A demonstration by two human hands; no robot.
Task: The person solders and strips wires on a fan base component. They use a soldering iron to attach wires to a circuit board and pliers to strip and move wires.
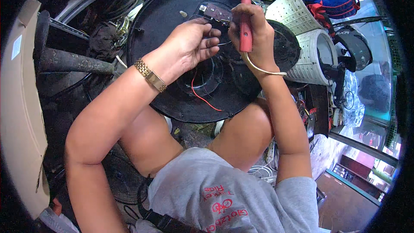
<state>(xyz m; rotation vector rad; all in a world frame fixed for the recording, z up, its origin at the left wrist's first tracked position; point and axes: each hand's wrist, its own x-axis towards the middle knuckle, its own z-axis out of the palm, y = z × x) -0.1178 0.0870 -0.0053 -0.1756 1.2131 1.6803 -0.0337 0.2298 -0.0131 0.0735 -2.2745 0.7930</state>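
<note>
Evidently, work on the small brown circuit board [217, 12] stands partway. The board sits near the far side of a large round black housing [157, 26], which lies over the person's legs [246, 136] with its inside exposed.

Right hand [261, 30]: the fingers are wrapped around the red handle of a soldering iron [246, 39], beside the board's right end. The barrel points toward the upper edge and its tip is out of view; a pale cord [265, 72] trails past the wrist.

Left hand [194, 45]: the fingers are loosely curled, with thumb and forefinger at the board's near edge; whether they pinch a lead cannot be told.

Done, as far as shown: the board is accessible and the iron is in hand. Apparently left: 1 thin red wire [199, 94] lies across the housing's nearer part, its near end free and unattached. The 2 hands hide much of the board, so the number of finished joints, if any, cannot be judged.
</note>
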